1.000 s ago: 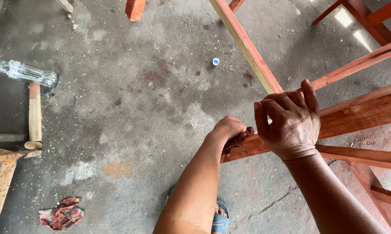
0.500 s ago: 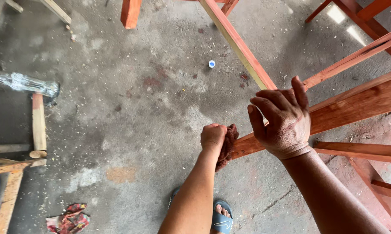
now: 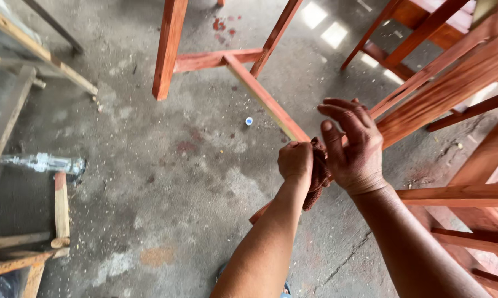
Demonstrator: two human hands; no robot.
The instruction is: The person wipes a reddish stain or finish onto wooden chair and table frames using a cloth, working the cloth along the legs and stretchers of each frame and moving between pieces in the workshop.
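Red-brown wooden frame [image 3: 458, 77] fills the right side and the top of the view. It is made of long stained rails and legs, and it stands on a grey concrete floor [image 3: 166, 165]. One long rail [image 3: 265, 99] of the frame runs down from the top toward the two hands.

Pale wooden pieces [image 3: 34, 60] lie at the left edge, well apart from the hands. A clear plastic bottle [image 3: 39, 163] lies on its side on the floor near them. A short pale wood block [image 3: 60, 207] rests just below the bottle.

The right hand [image 3: 354, 149] is up beside the rail. Its fingers are spread and bent, half open, and its thumb touches the rag. It does not grip the wood.

The left hand [image 3: 296, 163] is closed in a fist around a dark red rag [image 3: 318, 174]. The rag sits between the two hands, right by the lower end of the long rail. Part of the rag hangs down under the fist.

Red spots [image 3: 222, 25] mark the floor near the top. A small white and blue bottle cap [image 3: 249, 121] lies on the floor just left of the rail.
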